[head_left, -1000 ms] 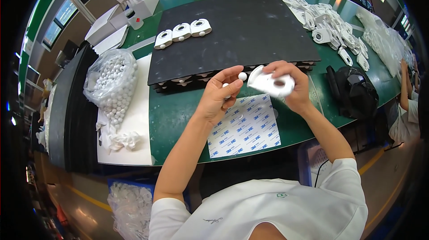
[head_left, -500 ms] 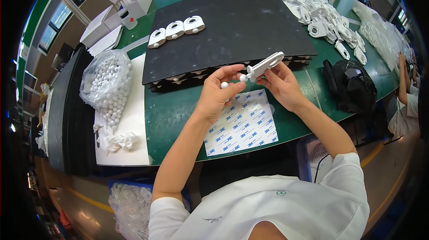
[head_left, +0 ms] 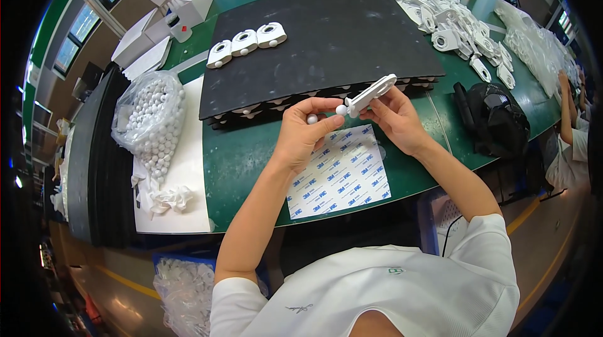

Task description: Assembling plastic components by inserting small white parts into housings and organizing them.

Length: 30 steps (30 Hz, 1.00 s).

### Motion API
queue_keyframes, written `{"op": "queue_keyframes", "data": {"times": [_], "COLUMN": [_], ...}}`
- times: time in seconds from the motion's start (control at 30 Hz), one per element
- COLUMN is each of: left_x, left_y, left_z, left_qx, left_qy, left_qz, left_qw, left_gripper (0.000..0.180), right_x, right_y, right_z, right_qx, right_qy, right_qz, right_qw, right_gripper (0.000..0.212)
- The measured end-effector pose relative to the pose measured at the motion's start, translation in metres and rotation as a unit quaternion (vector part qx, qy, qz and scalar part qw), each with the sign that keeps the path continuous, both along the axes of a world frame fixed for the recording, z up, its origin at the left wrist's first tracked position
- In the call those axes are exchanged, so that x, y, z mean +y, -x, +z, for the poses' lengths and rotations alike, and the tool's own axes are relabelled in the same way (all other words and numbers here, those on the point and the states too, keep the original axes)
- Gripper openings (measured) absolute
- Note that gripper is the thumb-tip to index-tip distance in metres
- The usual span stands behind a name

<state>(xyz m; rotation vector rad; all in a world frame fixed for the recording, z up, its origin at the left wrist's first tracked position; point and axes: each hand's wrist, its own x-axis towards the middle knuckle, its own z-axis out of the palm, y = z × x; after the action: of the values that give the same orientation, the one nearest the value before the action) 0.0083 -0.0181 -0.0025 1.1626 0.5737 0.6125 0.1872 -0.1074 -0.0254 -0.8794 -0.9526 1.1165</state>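
My left hand [head_left: 304,133] is closed, pinching a small white ball [head_left: 341,110] between thumb and fingertips. Another white ball [head_left: 312,119] rests in the curl of its fingers. A flat white plastic part [head_left: 377,92] with an oval opening is gripped in my right hand [head_left: 401,123], tilted up to the right. The pinched ball sits right at the part's lower end; whether it is attached there I cannot tell. Both hands are above a sheet of printed backing paper [head_left: 339,177]. Beyond them, three white parts with balls [head_left: 244,43] stand in a row on a black foam board [head_left: 314,42].
On the left lies a clear bag of white balls [head_left: 151,111] beside crumpled white paper [head_left: 171,199]. A heap of white plastic parts [head_left: 455,26] covers the back right. A black bag [head_left: 496,117] sits at the right, near another person's arm [head_left: 567,111].
The left fingers have closed in slightly around the pinched ball, now tight against the part's end. The part has shifted a little to the left.
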Motion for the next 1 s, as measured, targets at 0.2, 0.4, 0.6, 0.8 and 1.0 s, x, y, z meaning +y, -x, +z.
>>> {"op": "queue_keyframes", "data": {"times": [0.2,0.4,0.6,0.8,1.0], "left_x": [-0.002,-0.004,0.0,0.003,0.015], "left_y": [-0.002,-0.004,-0.004,0.001,0.008], "left_z": [0.001,0.002,-0.003,0.003,-0.004], "left_qx": [0.006,0.03,0.07,-0.032,-0.116], "left_qy": [-0.062,-0.118,-0.14,0.042,0.228], "left_qz": [0.014,0.032,0.015,-0.03,-0.036], "left_qw": [0.998,0.992,0.988,0.998,0.966], "left_gripper": [0.029,0.026,0.029,0.018,0.016], "right_x": [0.0,-0.001,-0.001,0.012,0.054], "right_y": [0.0,-0.005,-0.002,0.008,-0.014], "right_z": [0.004,0.002,0.018,0.054,0.071], "right_qx": [0.041,0.019,-0.049,0.207,0.167], "right_qy": [0.015,0.055,0.033,0.101,0.095], "right_qz": [0.008,0.057,0.039,0.071,0.012], "right_qw": [0.999,0.997,0.997,0.971,0.981], "right_gripper": [0.024,0.028,0.028,0.02,0.024]}}
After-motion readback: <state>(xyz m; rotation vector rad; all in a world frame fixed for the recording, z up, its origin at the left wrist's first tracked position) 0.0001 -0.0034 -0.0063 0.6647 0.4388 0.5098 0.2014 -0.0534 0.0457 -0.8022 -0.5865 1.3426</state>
